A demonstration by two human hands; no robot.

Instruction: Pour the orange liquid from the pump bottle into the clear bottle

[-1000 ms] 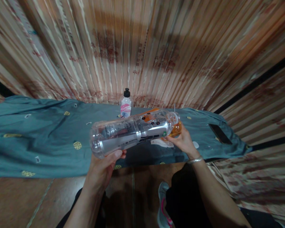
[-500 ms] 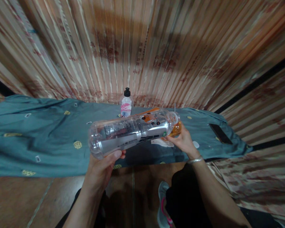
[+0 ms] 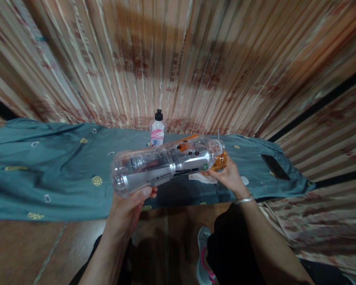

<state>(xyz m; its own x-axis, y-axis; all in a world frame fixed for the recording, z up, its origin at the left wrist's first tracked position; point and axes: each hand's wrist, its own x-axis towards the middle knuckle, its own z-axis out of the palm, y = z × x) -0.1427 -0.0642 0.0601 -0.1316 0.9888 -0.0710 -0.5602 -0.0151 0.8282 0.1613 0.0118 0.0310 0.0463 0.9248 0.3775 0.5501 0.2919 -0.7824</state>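
Slightly leftward now, clear bottle (image 3: 166, 166), long axis slantwise, neck rightward, hands (image 3: 132, 208) (image 3: 230, 177) clamped on it and orange container (image 3: 220, 160)

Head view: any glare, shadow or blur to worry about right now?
Head view: bright highlights on the clear bottle, its small print too soft to read; head view: dark shadow patches across the upper curtain; head view: pale sheen on the floor, lower left.
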